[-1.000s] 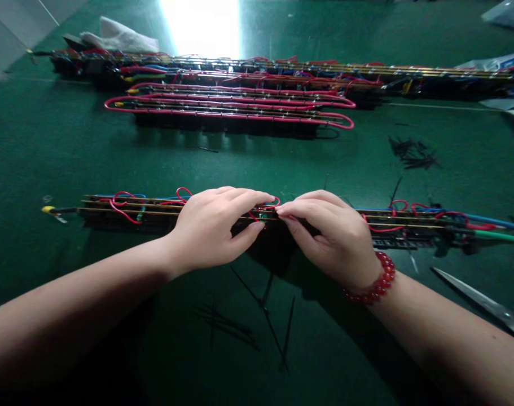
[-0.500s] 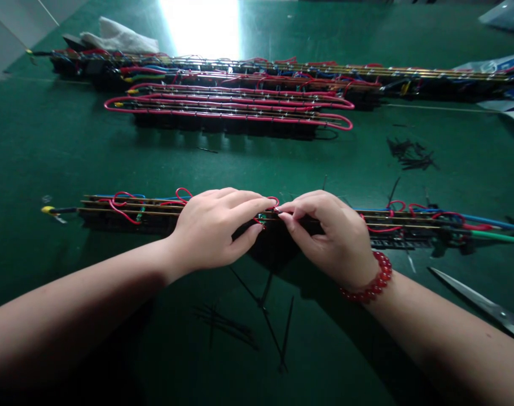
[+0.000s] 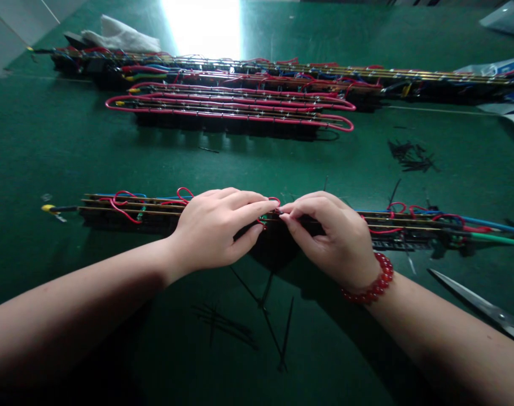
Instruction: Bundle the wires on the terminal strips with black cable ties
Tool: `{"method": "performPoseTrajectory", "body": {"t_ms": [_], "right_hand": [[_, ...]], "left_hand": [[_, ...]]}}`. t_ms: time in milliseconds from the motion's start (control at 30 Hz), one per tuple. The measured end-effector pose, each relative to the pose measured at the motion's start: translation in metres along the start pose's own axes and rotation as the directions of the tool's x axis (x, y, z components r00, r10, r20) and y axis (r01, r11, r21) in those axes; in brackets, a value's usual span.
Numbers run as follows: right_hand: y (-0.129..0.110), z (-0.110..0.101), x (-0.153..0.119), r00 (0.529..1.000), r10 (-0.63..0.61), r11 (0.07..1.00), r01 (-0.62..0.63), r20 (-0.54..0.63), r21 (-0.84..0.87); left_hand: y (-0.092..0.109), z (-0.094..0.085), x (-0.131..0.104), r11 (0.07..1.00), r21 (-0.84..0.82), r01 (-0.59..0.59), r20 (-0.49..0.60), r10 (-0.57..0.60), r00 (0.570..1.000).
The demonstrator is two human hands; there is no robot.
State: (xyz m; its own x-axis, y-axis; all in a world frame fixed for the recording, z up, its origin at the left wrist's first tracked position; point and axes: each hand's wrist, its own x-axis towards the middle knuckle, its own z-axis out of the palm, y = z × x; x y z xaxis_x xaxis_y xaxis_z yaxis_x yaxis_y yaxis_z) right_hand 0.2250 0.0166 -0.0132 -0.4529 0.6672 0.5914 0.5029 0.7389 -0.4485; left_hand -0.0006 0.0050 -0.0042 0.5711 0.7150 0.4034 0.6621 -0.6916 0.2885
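A long dark assembly with brass rails [image 3: 159,209] and looped red wires lies across the green table. My left hand [image 3: 220,228] rests over its middle, thumb and forefinger apart on either side of the rails, close to a small green part. Just right of it, my right hand [image 3: 335,237] pinches with thumb and forefinger at the rails, by a red wire loop [image 3: 274,200]. What sits between those fingertips is too small to make out. A red bead bracelet circles my right wrist. Thin black ties stick up from the assembly's right part.
Scissors [image 3: 477,299] lie at the right. Loose black ties [image 3: 227,324] are on the near table, with another pile [image 3: 413,156] at the back right. Finished-looking wired assemblies [image 3: 240,104] and a white cloth [image 3: 121,36] lie farther back.
The right fingertips have closed in slightly at the rails, and the left forefinger reaches a little farther right. Otherwise the hands and assembly are nearly unchanged.
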Motion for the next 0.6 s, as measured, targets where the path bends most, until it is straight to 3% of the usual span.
{"method": "performPoseTrajectory", "body": {"t_ms": [600], "right_hand": [[0.0012, 0.0009, 0.0033, 0.995, -0.095, 0.992, 0.092, -0.040, -0.088]], "left_hand": [[-0.0016, -0.0009, -0.0009, 1.000, 0.021, -0.020, 0.020, 0.020, 1.000]]}}
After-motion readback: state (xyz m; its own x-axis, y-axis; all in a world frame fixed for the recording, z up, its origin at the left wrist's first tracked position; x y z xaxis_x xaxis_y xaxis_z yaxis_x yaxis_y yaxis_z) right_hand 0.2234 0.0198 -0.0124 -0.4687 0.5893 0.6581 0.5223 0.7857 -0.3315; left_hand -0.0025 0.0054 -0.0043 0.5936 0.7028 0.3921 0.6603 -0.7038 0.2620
